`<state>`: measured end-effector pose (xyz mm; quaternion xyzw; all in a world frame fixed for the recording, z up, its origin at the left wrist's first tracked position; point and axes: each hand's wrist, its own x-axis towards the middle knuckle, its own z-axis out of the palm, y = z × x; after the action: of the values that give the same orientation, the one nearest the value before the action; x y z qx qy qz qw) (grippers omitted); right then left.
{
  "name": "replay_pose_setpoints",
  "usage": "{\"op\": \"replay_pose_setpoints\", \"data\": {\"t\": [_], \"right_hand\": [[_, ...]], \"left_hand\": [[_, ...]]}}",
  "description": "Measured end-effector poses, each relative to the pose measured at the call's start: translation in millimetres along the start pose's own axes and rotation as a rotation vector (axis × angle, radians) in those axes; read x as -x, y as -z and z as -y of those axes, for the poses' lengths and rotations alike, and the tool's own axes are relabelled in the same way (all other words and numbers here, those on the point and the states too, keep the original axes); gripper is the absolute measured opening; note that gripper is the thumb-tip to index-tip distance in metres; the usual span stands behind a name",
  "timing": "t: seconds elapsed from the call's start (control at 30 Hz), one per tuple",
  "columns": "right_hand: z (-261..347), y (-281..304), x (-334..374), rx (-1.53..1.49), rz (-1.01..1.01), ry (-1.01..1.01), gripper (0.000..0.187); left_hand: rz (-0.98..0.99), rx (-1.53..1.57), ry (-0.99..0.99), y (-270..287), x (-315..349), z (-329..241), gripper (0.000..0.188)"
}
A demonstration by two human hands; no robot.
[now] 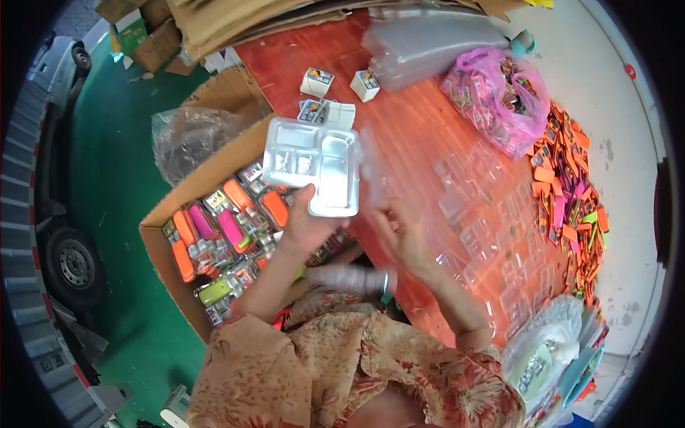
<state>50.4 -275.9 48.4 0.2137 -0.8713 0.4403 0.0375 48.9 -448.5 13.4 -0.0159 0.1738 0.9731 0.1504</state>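
My left hand (312, 222) grips the lower edge of a clear plastic blister tray (334, 175), its thumb over the rim. Several moulded compartments show in the tray, which is raised above the table's left edge. To its right, over the red table (399, 143), is my right hand (401, 232), apart from the tray. Its fingers look bent but are smeared by motion, so whether anything is between them is unclear. Small stacks of printed cards (316, 83) lie just beyond the tray.
A cardboard box (160, 246) of packed orange, pink and green items stands left. Clear plastic shells (492, 242) cover the table's right part. Loose orange pieces (571, 192) heap at the far right, near a pink bag (492, 89). Plastic sheeting (428, 39) lies at the back.
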Motion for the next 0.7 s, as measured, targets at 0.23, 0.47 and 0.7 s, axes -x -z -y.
{"op": "replay_pose_setpoints", "data": {"t": [0.23,0.47,0.7], "right_hand": [[-38.4,19.1,-7.5,-0.622,-0.159,-0.339,0.008],[-36.5,6.8,15.2,-0.474,-0.103,-0.281,0.01],[-44.1,17.6,14.7,-0.465,-0.068,-0.272,0.004]], "left_hand": [[0.068,0.179,0.074,31.7,-29.3,51.7,0.052],[0.156,0.105,0.128,41.2,-4.0,37.0,0.077],[0.185,0.119,0.139,49.5,11.8,17.5,0.077]]}}
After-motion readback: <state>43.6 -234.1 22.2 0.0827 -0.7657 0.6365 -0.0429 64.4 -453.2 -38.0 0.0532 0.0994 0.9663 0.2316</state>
